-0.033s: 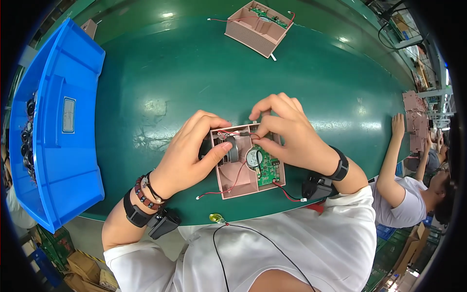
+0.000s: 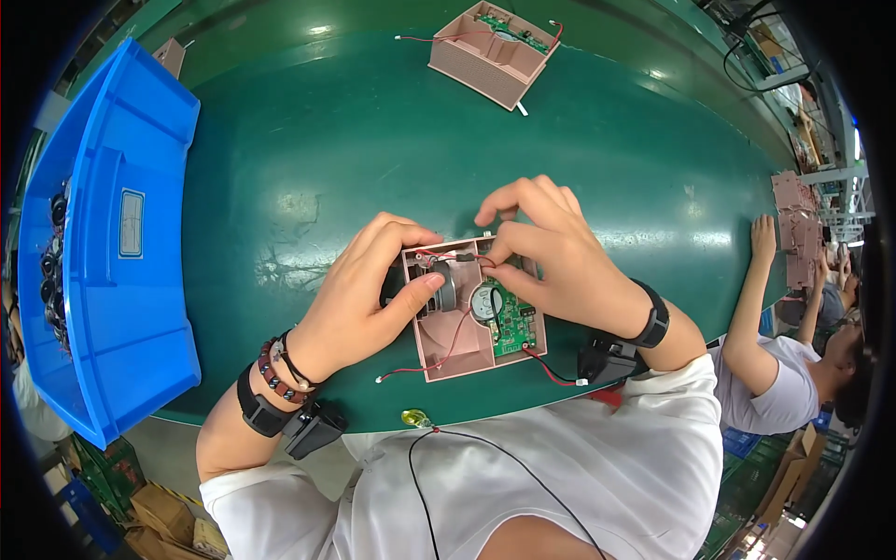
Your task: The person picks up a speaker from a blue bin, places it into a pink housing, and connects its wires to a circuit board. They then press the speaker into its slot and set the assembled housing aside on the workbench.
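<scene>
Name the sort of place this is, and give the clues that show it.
Probably a factory assembly line: a pink box with a circuit board lies open on a green table, a blue bin holds dark parts, and a second person is farther along.

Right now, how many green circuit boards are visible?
2: one circuit board in the near pink box, another circuit board in the far pink box. Others may be hidden.

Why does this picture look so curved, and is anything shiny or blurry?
Head view: fisheye distortion bows the green tabletop and leaves black corners; head view: pale glare on the tabletop's right side; head view: the pink box looks fairly sharp.
</scene>
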The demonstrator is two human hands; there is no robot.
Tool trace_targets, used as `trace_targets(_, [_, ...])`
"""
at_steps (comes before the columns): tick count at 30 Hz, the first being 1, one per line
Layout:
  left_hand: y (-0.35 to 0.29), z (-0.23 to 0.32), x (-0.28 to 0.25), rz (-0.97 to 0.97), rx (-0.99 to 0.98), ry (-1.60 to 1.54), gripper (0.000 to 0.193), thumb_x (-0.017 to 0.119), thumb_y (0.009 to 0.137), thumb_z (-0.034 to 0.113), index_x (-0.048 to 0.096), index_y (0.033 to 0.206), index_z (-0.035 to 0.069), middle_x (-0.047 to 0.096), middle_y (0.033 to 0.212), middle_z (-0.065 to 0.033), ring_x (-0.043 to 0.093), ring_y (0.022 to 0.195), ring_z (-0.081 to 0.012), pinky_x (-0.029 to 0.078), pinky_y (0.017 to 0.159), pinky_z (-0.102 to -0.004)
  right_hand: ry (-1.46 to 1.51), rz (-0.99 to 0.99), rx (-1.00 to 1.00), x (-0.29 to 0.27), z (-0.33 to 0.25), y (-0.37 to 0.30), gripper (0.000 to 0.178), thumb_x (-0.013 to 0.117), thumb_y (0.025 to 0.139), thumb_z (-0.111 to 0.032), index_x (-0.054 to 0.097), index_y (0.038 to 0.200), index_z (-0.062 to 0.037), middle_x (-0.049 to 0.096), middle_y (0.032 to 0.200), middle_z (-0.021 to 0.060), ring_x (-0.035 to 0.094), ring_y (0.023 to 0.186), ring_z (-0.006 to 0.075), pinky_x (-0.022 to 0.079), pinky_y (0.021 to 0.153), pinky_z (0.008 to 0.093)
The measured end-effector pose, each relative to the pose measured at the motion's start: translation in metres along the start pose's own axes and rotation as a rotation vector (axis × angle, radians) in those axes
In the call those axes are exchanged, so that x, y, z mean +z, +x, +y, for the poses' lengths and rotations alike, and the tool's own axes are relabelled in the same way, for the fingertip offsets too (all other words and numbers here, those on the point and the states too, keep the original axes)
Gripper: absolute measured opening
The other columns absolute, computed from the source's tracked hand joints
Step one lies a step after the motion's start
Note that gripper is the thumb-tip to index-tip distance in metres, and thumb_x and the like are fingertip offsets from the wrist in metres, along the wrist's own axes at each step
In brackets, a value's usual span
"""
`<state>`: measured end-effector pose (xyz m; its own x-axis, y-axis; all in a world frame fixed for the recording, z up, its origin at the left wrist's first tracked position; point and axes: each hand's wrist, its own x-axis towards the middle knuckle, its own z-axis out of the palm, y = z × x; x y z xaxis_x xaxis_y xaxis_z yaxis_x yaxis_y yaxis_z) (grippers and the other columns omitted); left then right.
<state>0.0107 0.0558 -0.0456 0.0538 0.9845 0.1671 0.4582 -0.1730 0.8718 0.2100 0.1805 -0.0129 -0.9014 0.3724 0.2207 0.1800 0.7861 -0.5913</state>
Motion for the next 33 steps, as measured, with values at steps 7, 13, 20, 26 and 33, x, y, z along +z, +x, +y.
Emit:
trace_targets(7, [0.003,0.001,0.004,0.001,-0.016,-0.033,0.029,0.062,0.087,0.014,0.054,0.112,0.001,0.054,0.105,-0.0121,0.055,0.097,-0.0257,0.043,0.086,-0.0333,-0.145,-0.061,0.026,-0.012,-0.003,0.007,0.017,0.075,0.066,-0.007,0.059,0.071,-0.0092,0.054,0.103,0.0006,0.050,0.095,0.0207,0.035,0.083,0.0369])
trace_targets(13, [0.000,-0.001,0.008,0.033,-0.017,-0.024,0.031,0.064,0.086,0.012,0.053,0.112,0.000,0.054,0.104,-0.0128,0.055,0.097,-0.0281,0.044,0.085,-0.0344,-0.497,-0.076,-0.038,-0.001,-0.016,0.013,0.015,0.074,0.068,-0.010,0.060,0.072,-0.0094,0.052,0.095,0.0004,0.049,0.091,0.0202,0.035,0.083,0.0382])
trace_targets(20, [0.004,0.010,0.011,0.225,0.140,0.149,0.035,0.067,0.082,0.009,0.054,0.114,0.003,0.062,0.101,-0.0085,0.057,0.094,-0.0248,0.041,0.088,-0.0362,-0.268,-0.067,-0.022,-0.010,-0.004,0.006,0.013,0.073,0.073,-0.012,0.062,0.076,-0.0085,0.053,0.094,0.0023,0.049,0.091,0.0212,0.035,0.083,0.0366])
trace_targets(26, [0.014,0.025,0.001,0.266,0.301,0.375,0.021,0.070,0.078,0.010,0.063,0.098,0.008,0.066,0.086,-0.0002,0.059,0.085,-0.0196,0.038,0.083,-0.0342,0.063,0.086,-0.030,-0.009,-0.011,0.004,0.013,0.073,0.075,-0.014,0.062,0.080,-0.0086,0.057,0.090,0.0029,0.052,0.086,0.0217,0.035,0.083,0.0349])
trace_targets(33, [0.019,0.032,0.011,0.267,0.276,0.443,0.006,0.071,0.076,0.013,0.066,0.080,0.012,0.062,0.077,0.0026,0.057,0.079,-0.0185,0.036,0.077,-0.0332,-0.117,0.228,-0.059,0.007,-0.006,-0.005,0.012,0.073,0.076,-0.013,0.063,0.082,-0.0105,0.057,0.075,0.0002,0.053,0.080,0.0194,0.033,0.081,0.0344])
